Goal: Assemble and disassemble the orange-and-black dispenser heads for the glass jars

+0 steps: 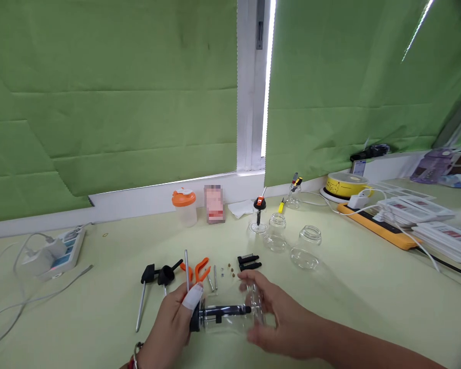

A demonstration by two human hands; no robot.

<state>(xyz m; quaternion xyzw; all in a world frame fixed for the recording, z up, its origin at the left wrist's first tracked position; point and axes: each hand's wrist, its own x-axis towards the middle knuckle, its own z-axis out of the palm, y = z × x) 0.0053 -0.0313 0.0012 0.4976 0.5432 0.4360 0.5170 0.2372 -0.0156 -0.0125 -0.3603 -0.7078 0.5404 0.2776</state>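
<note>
My left hand point(179, 315), with a white wrap on its thumb, is closed round the black cap point(195, 319) of a clear glass container point(230, 324). The container lies tilted sideways, and a dark rod-like tube point(226, 310) shows inside it. A thin metal rod point(187, 269) sticks up by the left thumb. My right hand point(272, 318) curves its fingers round the container's wide end; motion blurs it slightly. Past my hands lie two black spring pieces point(249, 262), orange clips point(202, 269), metal pins point(215, 278) and several tiny parts point(231, 268).
Two black-headed metal rods point(148, 277) lie to the left. Behind stand two open glass jars point(306, 250), a black-topped glass piece point(258, 218), screwdrivers in a glass point(294, 192) and an orange-lidded cup point(185, 207). Power strips point(376, 225) with cables sit at both sides.
</note>
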